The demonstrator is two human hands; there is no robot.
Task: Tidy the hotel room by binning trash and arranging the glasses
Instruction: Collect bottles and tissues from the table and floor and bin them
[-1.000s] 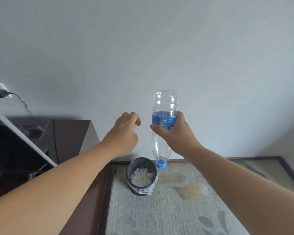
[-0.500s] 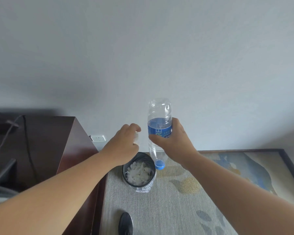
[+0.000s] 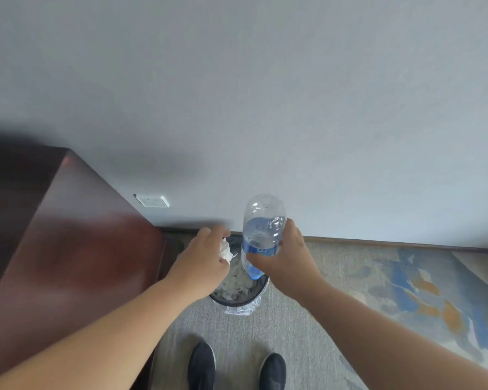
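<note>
Pinching a crumpled tissue (image 3: 225, 251) in the left fingers (image 3: 212, 232) and gripping an upside-down bottle (image 3: 263, 218) in the right fingers (image 3: 291, 228), both hovering over the bin (image 3: 238, 302) just below. Risking a bounce off the rim, or the tissue drifting onto the carpet (image 3: 307, 319), if releasing off-centre.

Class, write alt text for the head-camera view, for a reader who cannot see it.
The right hand grips an upside-down water bottle and the left hand holds a crumpled tissue, both above a lined waste bin.
</note>
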